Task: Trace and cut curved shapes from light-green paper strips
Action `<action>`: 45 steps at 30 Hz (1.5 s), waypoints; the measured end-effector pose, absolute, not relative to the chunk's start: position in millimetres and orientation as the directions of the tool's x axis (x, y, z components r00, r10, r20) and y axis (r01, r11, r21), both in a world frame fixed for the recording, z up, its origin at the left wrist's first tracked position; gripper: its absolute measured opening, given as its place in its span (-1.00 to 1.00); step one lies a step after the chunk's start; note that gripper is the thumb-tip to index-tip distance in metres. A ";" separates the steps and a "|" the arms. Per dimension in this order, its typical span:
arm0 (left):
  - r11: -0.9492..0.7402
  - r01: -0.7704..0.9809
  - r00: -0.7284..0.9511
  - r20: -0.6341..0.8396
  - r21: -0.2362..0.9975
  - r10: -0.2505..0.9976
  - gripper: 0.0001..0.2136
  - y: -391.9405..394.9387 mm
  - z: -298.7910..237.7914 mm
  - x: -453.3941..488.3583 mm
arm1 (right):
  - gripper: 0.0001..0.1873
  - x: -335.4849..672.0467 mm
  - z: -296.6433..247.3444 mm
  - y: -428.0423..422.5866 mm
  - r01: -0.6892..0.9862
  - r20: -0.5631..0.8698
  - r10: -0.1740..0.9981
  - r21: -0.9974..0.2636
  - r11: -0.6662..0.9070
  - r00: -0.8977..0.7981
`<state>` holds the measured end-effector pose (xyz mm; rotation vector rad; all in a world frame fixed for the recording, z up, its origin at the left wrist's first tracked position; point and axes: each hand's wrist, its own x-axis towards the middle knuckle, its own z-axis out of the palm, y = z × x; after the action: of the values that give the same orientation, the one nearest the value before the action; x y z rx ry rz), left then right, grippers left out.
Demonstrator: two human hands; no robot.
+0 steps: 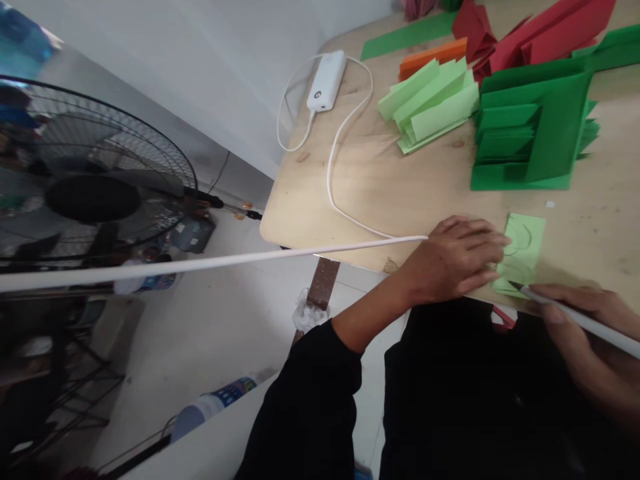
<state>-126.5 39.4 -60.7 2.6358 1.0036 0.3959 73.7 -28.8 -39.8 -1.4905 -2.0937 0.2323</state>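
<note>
My left hand (463, 257) lies palm down near the table's front edge, fingers stretched out. Its fingertips press on the left side of a small light green paper piece (527, 243), which bears faint curved lines. Closed around a white pen (580, 318) with a dark pointed tip, my right hand (585, 333) is at the lower right. The pen's tip touches or hovers just over the lower part of the paper; I cannot tell which. Part of the right hand is cut off by the picture's edge.
Folded light green papers (433, 103), a dark green paper stack (555, 140), red papers (555, 33) and an orange paper (433, 57) lie farther back on the table (300, 200). A white power bank (327, 80) has a white cable (330, 160). A fan (93, 200) stands left.
</note>
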 end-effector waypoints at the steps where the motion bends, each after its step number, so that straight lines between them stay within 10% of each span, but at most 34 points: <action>1: -0.715 0.603 0.722 0.138 0.355 0.678 -0.67 39.5 -60.5 -126.5 | -0.80 73.0 -40.3 -28.6 0.829 0.333 0.919 -0.439 0.348 -0.209; 19: -0.716 0.592 0.713 0.173 0.371 0.679 -0.70 38.9 -64.3 -127.2 | -0.36 77.8 -50.9 -31.3 0.796 0.483 0.844 -0.404 0.451 -0.233; 45: -0.720 0.590 0.719 0.169 0.365 0.675 -0.65 38.8 -64.3 -126.9 | -0.51 76.6 -60.1 -31.4 0.749 0.493 0.839 -0.461 0.476 -0.230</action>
<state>-126.9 38.8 -64.3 2.6398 0.9953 0.4218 76.6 -31.4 -60.1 -1.3111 -2.0177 0.1635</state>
